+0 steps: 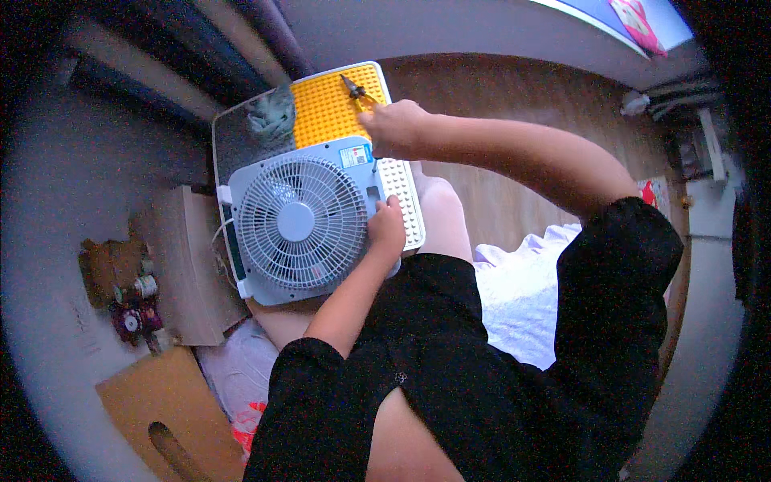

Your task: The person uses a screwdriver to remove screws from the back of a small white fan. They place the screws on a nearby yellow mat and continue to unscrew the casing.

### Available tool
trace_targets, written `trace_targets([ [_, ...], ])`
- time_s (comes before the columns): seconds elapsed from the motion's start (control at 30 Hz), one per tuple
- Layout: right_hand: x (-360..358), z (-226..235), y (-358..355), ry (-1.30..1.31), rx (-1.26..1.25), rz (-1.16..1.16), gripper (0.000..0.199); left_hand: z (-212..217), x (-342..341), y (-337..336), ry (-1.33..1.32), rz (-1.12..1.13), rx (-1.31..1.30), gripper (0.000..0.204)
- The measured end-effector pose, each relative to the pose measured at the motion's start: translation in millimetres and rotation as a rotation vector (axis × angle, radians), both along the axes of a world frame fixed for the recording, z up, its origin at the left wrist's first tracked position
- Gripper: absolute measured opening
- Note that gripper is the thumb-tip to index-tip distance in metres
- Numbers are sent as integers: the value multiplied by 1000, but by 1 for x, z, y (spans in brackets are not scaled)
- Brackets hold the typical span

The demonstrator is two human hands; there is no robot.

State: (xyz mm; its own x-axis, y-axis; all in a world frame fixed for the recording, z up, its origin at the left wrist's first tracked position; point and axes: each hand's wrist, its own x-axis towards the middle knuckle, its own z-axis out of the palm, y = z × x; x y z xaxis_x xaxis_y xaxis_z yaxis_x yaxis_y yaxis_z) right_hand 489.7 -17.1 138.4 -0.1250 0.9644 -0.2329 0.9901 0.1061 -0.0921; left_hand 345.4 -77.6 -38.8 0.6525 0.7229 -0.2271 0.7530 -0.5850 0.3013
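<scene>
A light grey-blue box fan (295,221) lies face up, its round grille and hub toward me. My left hand (387,227) is closed on the fan's right edge, beside a rectangular slot. Above the fan's upper right corner, my right hand (399,128) is closed, knuckles up. A thin dark shaft (374,167) shows below its fingers, over the fan's frame; what the fist holds is mostly hidden. Pliers (357,92) with dark jaws and yellow handles lie right by its fingertips, and I cannot tell whether the hand touches them.
Under the fan is a small table with a yellow studded plate (321,104), a white studded plate (409,201) and a grey area. A crumpled greenish cloth (273,114) lies at its far left. A cardboard box (165,410) and a pale box (193,265) stand at left.
</scene>
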Motion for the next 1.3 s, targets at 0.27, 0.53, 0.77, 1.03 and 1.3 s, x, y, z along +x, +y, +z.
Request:
trace_targets([
  [0.27, 6, -20, -7, 31, -62, 184, 26, 12, 4, -2, 11, -31, -25, 18],
  [0.53, 9, -12, -2, 30, -15, 177, 32, 6, 4, -3, 84, -96, 48, 16],
  [0.77, 13, -18, -3, 28, 33, 267, 36, 7, 4, -4, 99, -90, 59, 15],
  [1.03, 17, -32, -1, 69, 129, 282, 36, 6, 5, -4, 57, -97, 52, 12],
  [1.3, 11, -24, -9, -4, 227, 374, 27, 9, 3, -2, 105, -89, 29, 15],
])
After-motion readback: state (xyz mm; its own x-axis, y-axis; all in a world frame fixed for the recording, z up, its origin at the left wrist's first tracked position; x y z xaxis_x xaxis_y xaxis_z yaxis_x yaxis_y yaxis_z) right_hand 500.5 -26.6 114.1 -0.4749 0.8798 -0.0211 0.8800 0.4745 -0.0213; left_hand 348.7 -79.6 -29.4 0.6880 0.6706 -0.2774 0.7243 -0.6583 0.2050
